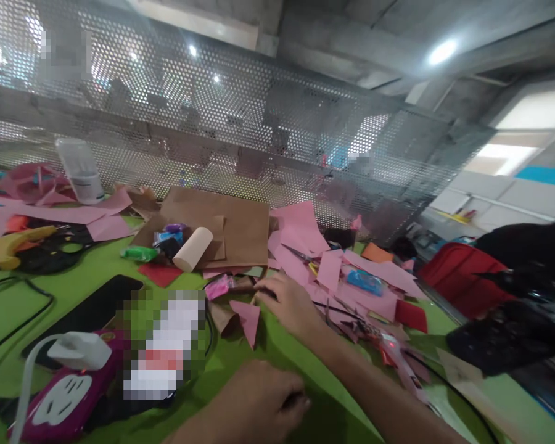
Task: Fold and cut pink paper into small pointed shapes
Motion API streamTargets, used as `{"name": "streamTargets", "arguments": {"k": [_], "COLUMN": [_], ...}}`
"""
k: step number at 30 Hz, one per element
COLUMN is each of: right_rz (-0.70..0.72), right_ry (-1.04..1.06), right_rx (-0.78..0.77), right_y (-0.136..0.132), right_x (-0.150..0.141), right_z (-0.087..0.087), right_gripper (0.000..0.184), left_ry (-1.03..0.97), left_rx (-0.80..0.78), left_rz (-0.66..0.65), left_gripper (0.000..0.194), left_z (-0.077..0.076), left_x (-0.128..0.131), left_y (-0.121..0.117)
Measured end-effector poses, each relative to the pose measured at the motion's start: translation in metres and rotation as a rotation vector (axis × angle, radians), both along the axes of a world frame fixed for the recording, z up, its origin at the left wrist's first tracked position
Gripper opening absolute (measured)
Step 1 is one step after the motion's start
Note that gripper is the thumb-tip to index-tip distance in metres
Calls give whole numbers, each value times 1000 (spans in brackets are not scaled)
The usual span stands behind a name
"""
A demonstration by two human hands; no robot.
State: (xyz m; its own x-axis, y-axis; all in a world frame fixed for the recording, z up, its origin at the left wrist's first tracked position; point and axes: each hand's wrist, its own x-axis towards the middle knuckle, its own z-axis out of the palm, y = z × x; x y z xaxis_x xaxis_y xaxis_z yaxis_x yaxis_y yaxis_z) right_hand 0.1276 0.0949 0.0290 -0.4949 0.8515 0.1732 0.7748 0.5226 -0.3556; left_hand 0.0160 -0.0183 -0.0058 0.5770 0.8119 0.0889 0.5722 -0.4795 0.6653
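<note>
My right hand (287, 302) reaches over the green table, its fingers bent and pinched down beside a pink paper triangle (247, 322) and a curled brown paper piece (223, 319). Whatever sits between those fingertips is too small to make out. A bright pink wrapped packet (219, 287) lies just left of them. Closer to me, my left hand (263, 398) is curled into a fist, slightly blurred. Its fingertips are turned out of sight, and what they hold, if anything, is hidden. Beyond the hands, a beige paper tube (193, 249) lies against brown cardboard (243, 228).
Pink paper scraps (300, 237), scissors (298, 251), a blue packet (364, 282) and a corded pink glue gun (400, 364) lie on the right. On the left are a yellow glue gun (13, 246), a black phone (90, 311), a purple power strip (69, 394) and a clear cup (79, 169).
</note>
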Motion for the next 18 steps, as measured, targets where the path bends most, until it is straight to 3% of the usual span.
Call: {"name": "streamTargets", "arguments": {"k": [4, 9, 18], "right_rz": [-163, -306, -354], "right_ry": [-220, -490, -574], "right_rx": [109, 74, 78], "right_y": [29, 58, 56], "right_x": [22, 47, 54], "right_z": [11, 5, -5], "right_gripper": [20, 26, 31], "left_ry": [30, 54, 53], "left_rx": [25, 31, 15], "left_rz": [6, 8, 13], "left_gripper": [20, 17, 20], "left_z": [-1, 0, 0], "left_x": [3, 4, 3], "left_y": [0, 3, 4]}}
